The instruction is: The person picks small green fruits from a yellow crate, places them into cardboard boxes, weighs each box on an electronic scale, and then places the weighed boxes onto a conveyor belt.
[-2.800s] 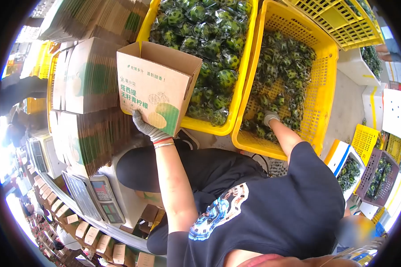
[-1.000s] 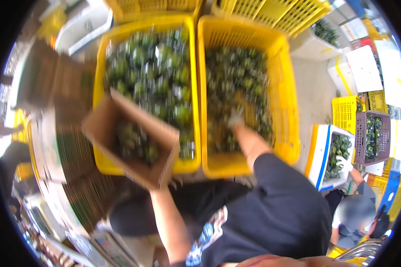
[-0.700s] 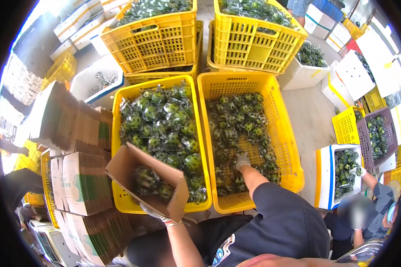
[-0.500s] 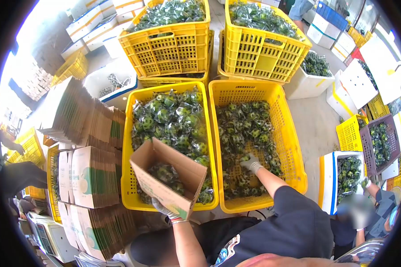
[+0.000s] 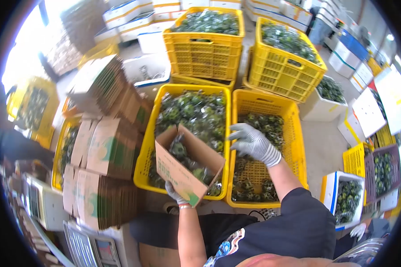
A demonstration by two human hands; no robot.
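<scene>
The left hand (image 5: 177, 196), in a grey knit glove, has its grip closed on the near bottom corner of a cardboard box (image 5: 187, 164), fingers wrapped under the edge. It holds the box tilted, open top turned up and away, over the near end of the left yellow crate (image 5: 146, 153).

The right hand (image 5: 252, 143), also gloved, hangs in the air above the right yellow crate (image 5: 298, 147), just beside the box. Its fingers are spread wide and loosely curled, and nothing is in them.

The box is plain brown inside, with its flaps standing open. Several bagged green fruits (image 5: 182, 153) lie in it, shiny under clear plastic. More of the same fruit (image 5: 196, 111) fills the left crate; the right crate is partly filled, with bare mesh showing in the middle.

The box's outer side bears green printed characters and a green patch near the held corner; the writing is too small and skewed to read. Stacks of flat cartons (image 5: 107, 147) with similar green marks stand to the left.
</scene>
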